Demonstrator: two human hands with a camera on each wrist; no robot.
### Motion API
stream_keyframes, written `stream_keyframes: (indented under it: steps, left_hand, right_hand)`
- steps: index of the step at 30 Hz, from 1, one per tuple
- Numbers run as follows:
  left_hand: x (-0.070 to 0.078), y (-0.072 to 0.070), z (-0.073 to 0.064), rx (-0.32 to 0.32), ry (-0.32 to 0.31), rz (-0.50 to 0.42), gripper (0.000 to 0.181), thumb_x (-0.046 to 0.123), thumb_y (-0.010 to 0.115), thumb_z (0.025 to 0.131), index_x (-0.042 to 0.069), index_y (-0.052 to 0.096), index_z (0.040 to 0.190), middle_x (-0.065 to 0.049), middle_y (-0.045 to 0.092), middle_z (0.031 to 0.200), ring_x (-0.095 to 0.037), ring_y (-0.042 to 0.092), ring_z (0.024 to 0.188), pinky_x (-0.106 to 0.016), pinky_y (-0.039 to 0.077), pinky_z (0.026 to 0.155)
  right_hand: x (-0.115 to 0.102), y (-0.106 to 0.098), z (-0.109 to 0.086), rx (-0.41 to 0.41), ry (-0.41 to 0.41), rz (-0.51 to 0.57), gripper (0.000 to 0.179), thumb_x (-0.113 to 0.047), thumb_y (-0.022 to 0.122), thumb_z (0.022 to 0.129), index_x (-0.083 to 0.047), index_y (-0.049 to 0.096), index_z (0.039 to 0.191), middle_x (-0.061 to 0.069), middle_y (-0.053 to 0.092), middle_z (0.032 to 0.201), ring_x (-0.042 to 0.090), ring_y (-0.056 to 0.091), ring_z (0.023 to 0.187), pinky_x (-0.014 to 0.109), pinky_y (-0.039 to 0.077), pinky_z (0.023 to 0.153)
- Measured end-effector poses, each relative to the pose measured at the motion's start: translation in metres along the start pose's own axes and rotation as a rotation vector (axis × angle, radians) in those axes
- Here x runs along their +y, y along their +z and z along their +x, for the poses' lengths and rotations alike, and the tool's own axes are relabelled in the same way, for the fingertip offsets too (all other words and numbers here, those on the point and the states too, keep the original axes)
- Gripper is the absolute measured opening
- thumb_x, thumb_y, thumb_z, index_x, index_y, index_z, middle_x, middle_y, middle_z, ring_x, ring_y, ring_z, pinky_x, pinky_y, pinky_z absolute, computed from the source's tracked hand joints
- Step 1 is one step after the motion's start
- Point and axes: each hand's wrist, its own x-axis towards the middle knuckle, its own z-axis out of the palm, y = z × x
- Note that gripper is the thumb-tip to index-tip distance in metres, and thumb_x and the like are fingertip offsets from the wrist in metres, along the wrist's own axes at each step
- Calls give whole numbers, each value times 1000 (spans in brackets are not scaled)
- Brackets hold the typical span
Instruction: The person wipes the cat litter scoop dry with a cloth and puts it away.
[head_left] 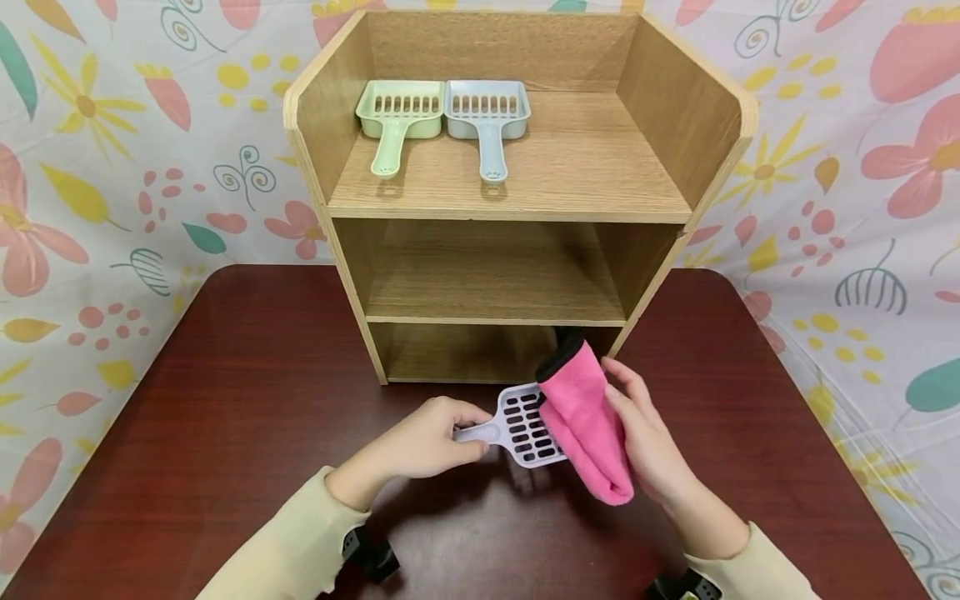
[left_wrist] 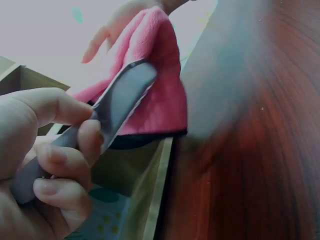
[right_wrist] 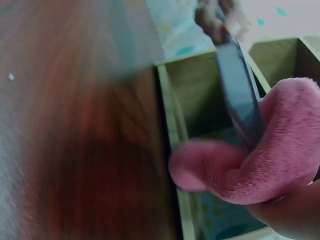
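Note:
My left hand grips the handle of a pale lavender slotted litter scoop, its fingers curled round it in the left wrist view. The scoop is held above the table in front of the shelf unit. A pink cloth with a black edge is held by my right hand against the scoop's right end. That end is hidden behind the cloth. In the right wrist view the pink cloth wraps about the scoop's far end, and the fingers behind the cloth are mostly hidden.
A wooden shelf unit stands at the back of the dark red table. On its top level, a green litter scoop and a blue litter scoop rest in matching trays side by side. Patterned fabric hangs behind.

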Motion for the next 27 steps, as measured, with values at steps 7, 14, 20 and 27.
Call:
stream_keyframes:
  steps: [7,14,20,27]
  left_hand:
    - [3,-1,0,63,51,5,27,5,64,77,5,71,103,2,66,78,3,50,63,-14,44,57]
    - [-1,0,3,26,53,34,30,7,65,76,7,70,106,3,67,77,3,49,63,-14,42,57]
    - [-1,1,2,124,134,335,27,21,72,80,13,68,107,5,70,87,-2,57,73,-19,48,68]
    - [-4,3,-2,184,233,578,26,29,64,88,14,68,110,1,70,94,-9,64,81,-27,53,71]
  right_hand:
    - [8,1,5,-154,108,-101,46,-33,41,101,-4,33,136,0,56,105,4,59,90,19,49,77]
    - [16,-2,11,-259,147,26,46,-15,59,92,-4,34,130,2,67,99,15,67,86,30,56,74]
    - [18,4,11,-57,144,-88,49,-17,67,88,0,43,126,0,67,92,10,66,79,25,55,73]
    - [17,4,11,19,82,-158,54,-18,68,87,-4,40,131,12,62,104,8,63,82,24,54,73]
